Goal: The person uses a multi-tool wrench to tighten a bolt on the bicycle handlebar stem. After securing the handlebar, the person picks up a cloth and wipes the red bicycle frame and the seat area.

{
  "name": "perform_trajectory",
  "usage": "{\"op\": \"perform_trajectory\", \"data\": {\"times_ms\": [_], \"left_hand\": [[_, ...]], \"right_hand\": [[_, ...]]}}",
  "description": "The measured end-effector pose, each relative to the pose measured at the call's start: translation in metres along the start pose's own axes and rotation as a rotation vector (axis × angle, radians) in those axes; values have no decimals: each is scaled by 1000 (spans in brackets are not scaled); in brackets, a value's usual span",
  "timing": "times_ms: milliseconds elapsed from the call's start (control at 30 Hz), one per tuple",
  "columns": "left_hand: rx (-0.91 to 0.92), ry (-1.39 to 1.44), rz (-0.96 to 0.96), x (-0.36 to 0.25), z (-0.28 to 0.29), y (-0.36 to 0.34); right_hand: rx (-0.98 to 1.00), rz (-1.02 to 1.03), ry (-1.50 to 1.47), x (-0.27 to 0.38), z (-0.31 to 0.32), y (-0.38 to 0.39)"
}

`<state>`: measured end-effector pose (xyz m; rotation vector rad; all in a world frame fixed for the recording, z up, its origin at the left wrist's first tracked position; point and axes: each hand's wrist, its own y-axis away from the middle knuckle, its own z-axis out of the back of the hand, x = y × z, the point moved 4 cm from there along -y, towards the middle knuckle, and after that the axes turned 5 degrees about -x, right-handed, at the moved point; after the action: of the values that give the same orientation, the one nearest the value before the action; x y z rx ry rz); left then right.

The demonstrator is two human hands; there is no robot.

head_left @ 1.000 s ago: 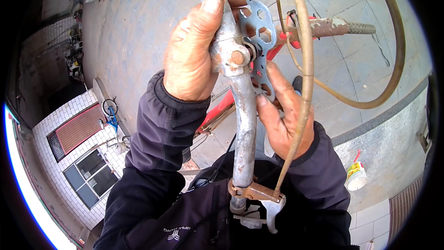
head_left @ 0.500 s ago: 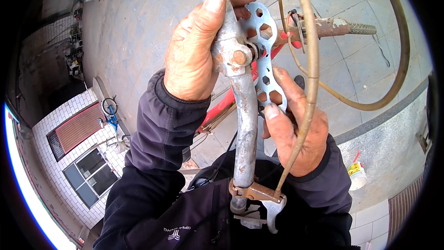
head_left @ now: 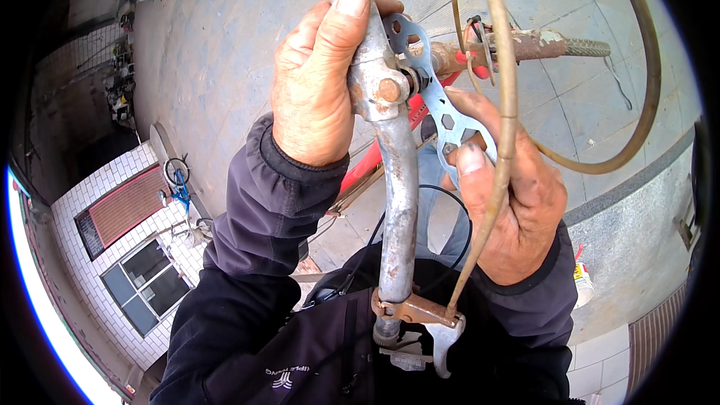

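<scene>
Fingers of my left hand (head_left: 319, 86) wrap the handlebar (head_left: 396, 180) — my right hand (head_left: 510, 195) grips the flat wrench (head_left: 439, 97) on its bolt (head_left: 388, 90).

- left hand (head_left: 319, 86) sits in the upper middle of the frame, back of the hand toward the camera, fingers (head_left: 352, 4) curled shut in a firm wrap.
- left forearm in a dark sleeve rises from the lower left.
- right hand (head_left: 510, 195) sits right of centre, thumb pointing up, fingers pinched closed.
- right sleeve enters from the lower right.
</scene>
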<state>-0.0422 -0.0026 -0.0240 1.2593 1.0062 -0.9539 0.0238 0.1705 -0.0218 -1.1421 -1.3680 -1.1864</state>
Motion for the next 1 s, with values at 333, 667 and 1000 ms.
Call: {"op": "perform_trajectory", "data": {"times_ms": [333,667,1000], "left_hand": [[-18,59,-35,2,-1,1],[-8,13,-6,-4,1,4],[4,55,-22,1,1,2]], "right_hand": [[-5,18,-37,-4,-5,5],[34,-435,-488,-10,-15,15],[37,-417,-496,-11,-16,11]]}}
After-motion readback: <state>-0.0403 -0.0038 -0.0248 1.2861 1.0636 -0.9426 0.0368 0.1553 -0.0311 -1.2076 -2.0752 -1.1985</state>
